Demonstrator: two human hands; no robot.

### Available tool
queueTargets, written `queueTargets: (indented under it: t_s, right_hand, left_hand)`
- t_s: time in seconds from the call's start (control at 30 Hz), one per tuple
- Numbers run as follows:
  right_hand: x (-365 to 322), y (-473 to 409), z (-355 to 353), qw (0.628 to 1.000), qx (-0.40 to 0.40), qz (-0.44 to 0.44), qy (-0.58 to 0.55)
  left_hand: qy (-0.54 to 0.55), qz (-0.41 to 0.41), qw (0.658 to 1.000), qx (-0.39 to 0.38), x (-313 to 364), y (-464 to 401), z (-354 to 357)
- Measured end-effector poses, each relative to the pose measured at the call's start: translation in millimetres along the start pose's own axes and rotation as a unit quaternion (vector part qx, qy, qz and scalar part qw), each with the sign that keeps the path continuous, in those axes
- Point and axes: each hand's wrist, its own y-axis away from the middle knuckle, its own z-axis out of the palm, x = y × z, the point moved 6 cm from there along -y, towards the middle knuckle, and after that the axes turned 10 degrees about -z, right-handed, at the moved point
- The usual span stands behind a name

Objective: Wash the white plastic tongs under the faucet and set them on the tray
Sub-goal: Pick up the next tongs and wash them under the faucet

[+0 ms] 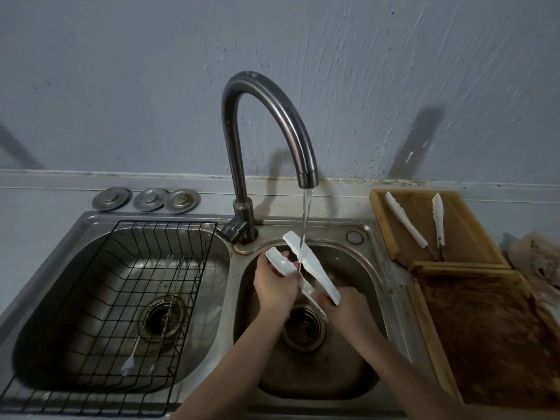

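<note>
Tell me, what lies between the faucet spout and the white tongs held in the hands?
In the head view, only a thin stream of water runs from the faucet spout down onto the white tongs; nothing else is between them.

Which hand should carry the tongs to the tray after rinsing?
Right, probably. The right hand already holds the white tongs at the hinge end, and the wooden tray sits on that side of the sink. The left hand only steadies one arm under the water stream and would cross over.
</note>
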Motion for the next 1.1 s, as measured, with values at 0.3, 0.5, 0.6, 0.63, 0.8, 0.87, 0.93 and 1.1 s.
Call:
queueTargets:
  t_s: [0.3,0.5,0.6,0.63,0.8,0.87,0.93,1.1]
  right_hand:
    - [-13,-7,5,0.992,-0.076,-0.028,0.099]
    - [-39,-11,1,0.977,-0.144,-0.115,0.103]
    - [-47,-17,-21,0.989,-0.076,-0.129,0.012]
    - [-51,-19,-29,0.99,-0.033,-0.13,-0.047]
    - [-86,-28,-34,0.97,0.102,-0.205,-0.084]
    - [-97,-33,-22,0.968,0.091,-0.223,-0.077]
    - [-104,-38,-14,0.965,0.081,-0.235,-0.079]
    - [-116,-40,-2,0.948,0.047,-0.267,-0.168]
  left_hand:
    - [0.13,-0.066,0.986,-0.076,6,0,-1]
    - [0.282,-0.157,0.944,-0.074,-7,-18,-4]
    - [0.346,-0.224,0.909,-0.058,-15,-27,-8]
    - [0.382,-0.257,0.886,-0.061,-19,-29,-6]
    - [0.413,-0.37,0.828,-0.076,-39,-10,18]
    - [0.457,-0.388,0.796,-0.081,-43,-2,27]
    - [0.493,-0.414,0.761,-0.075,-45,4,31]
    - [0.509,-0.473,0.714,-0.086,-51,10,34]
